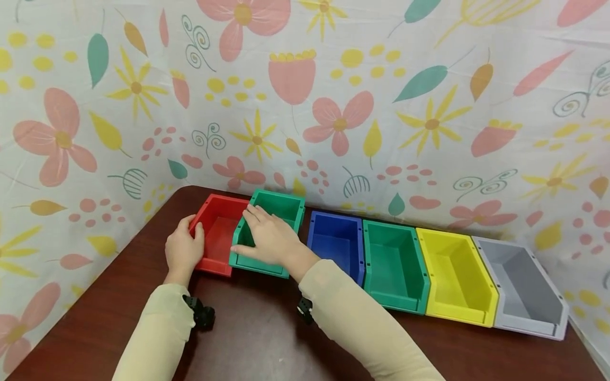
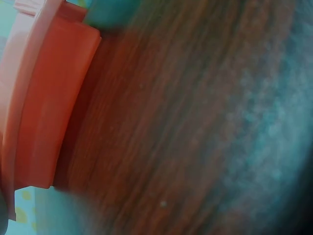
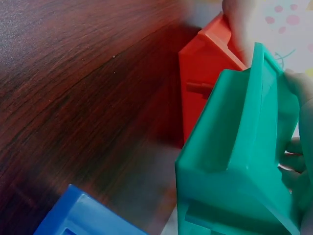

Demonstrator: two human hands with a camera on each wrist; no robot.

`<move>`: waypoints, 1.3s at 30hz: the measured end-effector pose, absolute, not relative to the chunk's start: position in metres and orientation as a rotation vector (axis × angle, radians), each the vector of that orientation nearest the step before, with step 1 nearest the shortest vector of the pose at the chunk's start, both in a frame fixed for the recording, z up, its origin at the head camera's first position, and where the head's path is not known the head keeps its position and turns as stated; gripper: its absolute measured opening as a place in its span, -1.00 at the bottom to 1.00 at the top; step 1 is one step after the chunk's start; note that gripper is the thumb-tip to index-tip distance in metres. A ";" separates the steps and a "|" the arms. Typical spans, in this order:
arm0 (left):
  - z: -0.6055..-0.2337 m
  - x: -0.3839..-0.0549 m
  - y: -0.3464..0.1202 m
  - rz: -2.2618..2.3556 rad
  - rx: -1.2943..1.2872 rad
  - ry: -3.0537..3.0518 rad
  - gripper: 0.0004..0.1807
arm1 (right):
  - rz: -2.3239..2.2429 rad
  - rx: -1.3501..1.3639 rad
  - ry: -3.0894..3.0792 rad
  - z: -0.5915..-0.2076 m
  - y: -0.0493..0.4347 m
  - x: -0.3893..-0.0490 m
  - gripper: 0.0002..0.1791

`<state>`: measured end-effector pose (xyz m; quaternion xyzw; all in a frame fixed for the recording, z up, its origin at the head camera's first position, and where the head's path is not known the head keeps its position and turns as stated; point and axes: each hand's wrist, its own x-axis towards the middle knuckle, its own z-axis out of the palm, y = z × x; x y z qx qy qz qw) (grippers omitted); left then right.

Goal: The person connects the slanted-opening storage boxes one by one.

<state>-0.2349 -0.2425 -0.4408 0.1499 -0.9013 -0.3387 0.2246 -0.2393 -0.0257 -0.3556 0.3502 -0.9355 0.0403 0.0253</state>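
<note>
Apparently a 2-handed hold on neighbouring bins

At the table's (image 1: 252, 328) far left, the left hand (image 1: 185, 248) clasps the red bin (image 1: 217, 238) by its left wall, probably steadying it. The right hand (image 1: 271, 238) spreads over the left green bin (image 1: 259, 265), which overlaps the red rim; whether it pinches, I cannot tell. Rightward, 4 bins adjoin; the right sleeve (image 1: 357, 317) partly hides the blue bin (image 1: 335, 233).

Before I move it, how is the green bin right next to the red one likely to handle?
The green bin should stay stiff, since its straight-edged walls look like moulded plastic. It's probably light for its size, being an open, thin-walled shell. Its smooth, slightly shiny sides might slip under a loose hold.
</note>
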 end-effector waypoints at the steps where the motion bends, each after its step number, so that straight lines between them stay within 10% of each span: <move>1: -0.441 -0.235 -0.242 -0.932 0.416 -2.485 -0.54 | 0.122 1.083 -2.894 -0.356 -0.026 -0.239 -0.05; 39: -0.444 -0.238 -0.241 -0.908 0.413 -2.418 -0.55 | 0.095 1.088 -2.879 -0.378 -0.027 -0.239 -0.05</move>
